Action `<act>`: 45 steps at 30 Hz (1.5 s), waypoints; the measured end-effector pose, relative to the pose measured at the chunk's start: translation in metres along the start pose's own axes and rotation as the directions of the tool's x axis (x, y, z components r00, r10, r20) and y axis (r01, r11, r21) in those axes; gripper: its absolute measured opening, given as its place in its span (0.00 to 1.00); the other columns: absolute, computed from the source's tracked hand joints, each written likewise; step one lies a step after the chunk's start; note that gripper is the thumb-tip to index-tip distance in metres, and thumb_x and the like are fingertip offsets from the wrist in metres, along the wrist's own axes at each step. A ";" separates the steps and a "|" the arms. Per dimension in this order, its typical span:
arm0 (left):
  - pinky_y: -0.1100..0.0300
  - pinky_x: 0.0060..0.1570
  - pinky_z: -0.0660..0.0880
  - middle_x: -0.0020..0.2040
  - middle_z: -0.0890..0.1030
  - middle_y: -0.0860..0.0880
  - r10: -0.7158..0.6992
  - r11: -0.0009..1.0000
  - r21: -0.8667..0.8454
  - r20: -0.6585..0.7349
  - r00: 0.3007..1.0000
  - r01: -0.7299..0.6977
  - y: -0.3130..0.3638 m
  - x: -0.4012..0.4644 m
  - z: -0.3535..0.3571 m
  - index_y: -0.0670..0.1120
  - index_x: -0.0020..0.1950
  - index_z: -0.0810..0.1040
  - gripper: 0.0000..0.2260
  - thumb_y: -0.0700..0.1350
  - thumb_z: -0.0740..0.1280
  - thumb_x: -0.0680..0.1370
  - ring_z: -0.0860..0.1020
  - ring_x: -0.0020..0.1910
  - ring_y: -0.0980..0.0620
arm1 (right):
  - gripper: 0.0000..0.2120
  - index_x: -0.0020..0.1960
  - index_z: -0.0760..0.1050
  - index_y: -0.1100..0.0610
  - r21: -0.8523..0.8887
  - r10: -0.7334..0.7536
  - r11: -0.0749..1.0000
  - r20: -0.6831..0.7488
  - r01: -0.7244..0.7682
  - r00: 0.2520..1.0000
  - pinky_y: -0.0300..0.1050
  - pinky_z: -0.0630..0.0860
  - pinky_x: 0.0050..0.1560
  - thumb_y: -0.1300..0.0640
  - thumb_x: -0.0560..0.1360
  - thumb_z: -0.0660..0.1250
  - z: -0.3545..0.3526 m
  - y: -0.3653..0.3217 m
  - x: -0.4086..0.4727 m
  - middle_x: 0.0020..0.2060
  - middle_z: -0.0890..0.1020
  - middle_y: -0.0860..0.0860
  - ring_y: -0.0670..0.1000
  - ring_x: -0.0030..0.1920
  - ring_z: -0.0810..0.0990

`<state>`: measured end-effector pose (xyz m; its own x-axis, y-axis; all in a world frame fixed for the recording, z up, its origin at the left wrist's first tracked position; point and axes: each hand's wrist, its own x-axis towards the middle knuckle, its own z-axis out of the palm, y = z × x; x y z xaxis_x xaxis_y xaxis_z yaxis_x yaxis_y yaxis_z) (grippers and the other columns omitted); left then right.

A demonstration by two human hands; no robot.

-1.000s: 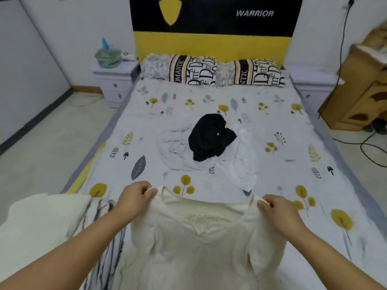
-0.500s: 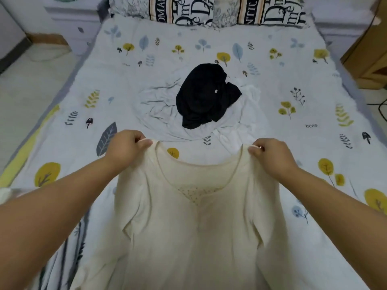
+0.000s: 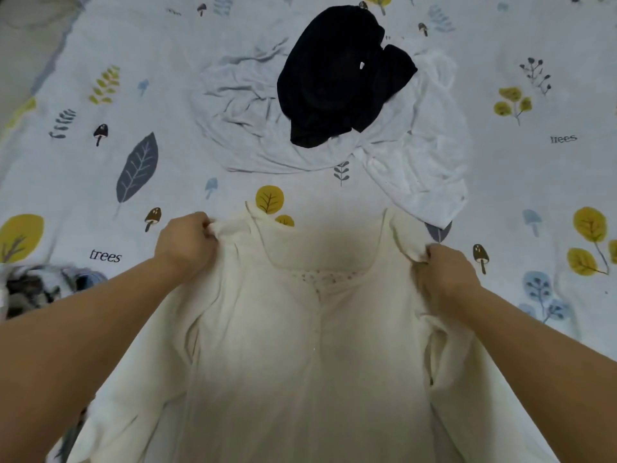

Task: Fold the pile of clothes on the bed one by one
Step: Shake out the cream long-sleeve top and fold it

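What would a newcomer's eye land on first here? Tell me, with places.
First, the cream top spread in the foreground, the left hand and right hand each pinching a shoulder. Next, the black garment lying on crumpled white clothes further up the patterned bedsheet.

A single head-worn camera looks steeply down and forward over the bed [image 3: 500, 182], close above both forearms, the bed's left edge showing at upper left.
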<state>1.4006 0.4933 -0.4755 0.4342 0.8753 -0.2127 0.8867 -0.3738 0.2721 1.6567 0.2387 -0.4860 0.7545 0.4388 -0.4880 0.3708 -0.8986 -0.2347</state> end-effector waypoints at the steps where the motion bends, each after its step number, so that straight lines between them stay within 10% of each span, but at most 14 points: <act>1: 0.55 0.39 0.65 0.46 0.79 0.35 0.007 1.000 -0.002 -0.077 0.997 -0.007 0.002 0.005 -0.002 0.37 0.48 0.76 0.06 0.37 0.61 0.76 0.75 0.45 0.38 | 0.04 0.46 0.70 0.61 -0.006 0.002 1.000 -0.066 -0.003 0.998 0.46 0.67 0.42 0.63 0.76 0.56 -0.003 -0.002 0.005 0.49 0.78 0.62 0.61 0.47 0.76; 7: 0.56 0.46 0.65 0.60 0.70 0.40 -0.164 0.947 -0.314 -0.309 0.937 0.062 0.027 0.015 -0.002 0.39 0.61 0.71 0.13 0.39 0.58 0.78 0.73 0.53 0.38 | 0.17 0.62 0.66 0.62 0.098 0.003 0.995 -0.347 0.033 0.938 0.54 0.67 0.51 0.64 0.73 0.60 -0.012 -0.025 0.016 0.56 0.73 0.64 0.64 0.57 0.71; 10: 0.47 0.62 0.66 0.70 0.64 0.38 0.074 0.983 -0.140 -0.301 0.951 -0.120 0.044 -0.022 0.023 0.40 0.70 0.66 0.23 0.38 0.63 0.74 0.66 0.66 0.37 | 0.31 0.71 0.63 0.60 -0.126 -0.234 0.972 -0.482 0.198 0.844 0.57 0.62 0.63 0.59 0.70 0.66 0.017 -0.042 -0.015 0.64 0.69 0.63 0.63 0.64 0.67; 13: 0.38 0.66 0.60 0.72 0.61 0.33 0.419 0.908 0.060 -0.134 0.898 -0.415 0.048 -0.074 0.062 0.40 0.73 0.63 0.27 0.47 0.64 0.75 0.61 0.71 0.34 | 0.36 0.77 0.48 0.54 -0.291 -0.484 0.860 -0.200 0.419 0.852 0.61 0.41 0.71 0.47 0.75 0.60 0.065 -0.043 -0.055 0.76 0.48 0.61 0.58 0.76 0.43; 16: 0.46 0.71 0.38 0.77 0.41 0.43 0.402 0.861 0.234 0.228 0.887 -0.451 0.022 -0.102 0.094 0.52 0.74 0.35 0.28 0.60 0.43 0.79 0.34 0.73 0.47 | 0.33 0.72 0.28 0.47 -0.367 -0.473 0.803 0.085 0.469 0.877 0.58 0.28 0.68 0.38 0.78 0.45 0.097 -0.018 -0.067 0.74 0.32 0.51 0.49 0.69 0.25; 22: 0.48 0.71 0.35 0.77 0.36 0.46 0.276 0.903 0.243 0.305 0.911 -0.355 0.033 -0.117 0.089 0.51 0.75 0.34 0.29 0.57 0.46 0.81 0.36 0.75 0.45 | 0.32 0.75 0.33 0.50 -0.284 -0.367 0.885 0.062 0.370 0.928 0.58 0.34 0.71 0.42 0.80 0.46 0.098 -0.041 -0.087 0.75 0.36 0.55 0.55 0.75 0.34; 26: 0.44 0.71 0.53 0.74 0.61 0.38 0.381 0.895 0.148 0.234 0.894 -0.420 0.033 -0.152 0.062 0.42 0.72 0.64 0.26 0.45 0.63 0.76 0.60 0.73 0.41 | 0.32 0.73 0.30 0.50 -0.215 -0.462 0.854 0.105 0.473 0.881 0.54 0.33 0.71 0.45 0.80 0.47 0.104 -0.044 -0.133 0.75 0.36 0.56 0.55 0.75 0.35; 29: 0.41 0.55 0.73 0.57 0.78 0.34 0.407 0.913 0.062 -0.069 0.911 -0.403 0.005 -0.159 0.047 0.36 0.56 0.78 0.18 0.37 0.68 0.67 0.77 0.56 0.35 | 0.30 0.76 0.35 0.52 -0.236 -0.433 0.847 0.212 0.476 0.876 0.54 0.37 0.73 0.46 0.81 0.47 0.108 -0.034 -0.155 0.76 0.38 0.55 0.54 0.75 0.36; 33: 0.43 0.53 0.70 0.54 0.75 0.32 -0.003 0.999 -0.053 -0.217 0.976 -0.008 -0.038 -0.148 0.027 0.34 0.54 0.75 0.13 0.35 0.60 0.72 0.73 0.55 0.32 | 0.29 0.77 0.39 0.52 -0.234 -0.405 0.857 0.243 0.459 0.881 0.52 0.39 0.73 0.47 0.81 0.47 0.110 -0.028 -0.174 0.76 0.40 0.55 0.53 0.76 0.39; 37: 0.49 0.51 0.68 0.54 0.75 0.36 -0.328 0.941 -0.043 0.109 0.938 0.334 -0.076 -0.133 0.016 0.38 0.59 0.70 0.11 0.39 0.57 0.78 0.73 0.54 0.36 | 0.28 0.77 0.42 0.52 -0.173 -0.400 0.883 0.208 0.436 0.893 0.50 0.41 0.74 0.47 0.81 0.48 0.113 -0.034 -0.187 0.76 0.43 0.53 0.51 0.76 0.41; 42: 0.59 0.29 0.60 0.32 0.70 0.48 -0.193 0.968 -0.120 0.198 0.961 0.219 -0.062 -0.123 -0.016 0.39 0.40 0.70 0.05 0.37 0.61 0.76 0.70 0.35 0.46 | 0.26 0.75 0.53 0.52 -0.034 -0.486 0.869 0.129 0.494 0.864 0.41 0.52 0.72 0.47 0.80 0.53 0.113 -0.053 -0.203 0.74 0.57 0.51 0.50 0.73 0.56; 45: 0.60 0.28 0.61 0.30 0.70 0.50 -0.061 0.957 -0.277 0.112 0.992 0.090 -0.020 -0.133 -0.037 0.41 0.43 0.73 0.01 0.38 0.63 0.75 0.67 0.29 0.53 | 0.13 0.61 0.70 0.48 0.482 -0.414 0.807 0.052 0.340 0.909 0.38 0.68 0.58 0.52 0.77 0.62 0.108 -0.079 -0.220 0.56 0.75 0.48 0.49 0.55 0.75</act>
<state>1.3193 0.3962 -0.4180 0.3943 0.8568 -0.3323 0.8435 -0.1938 0.5010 1.4031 0.2127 -0.4513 0.5041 0.7706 -0.3900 0.2950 -0.5781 -0.7608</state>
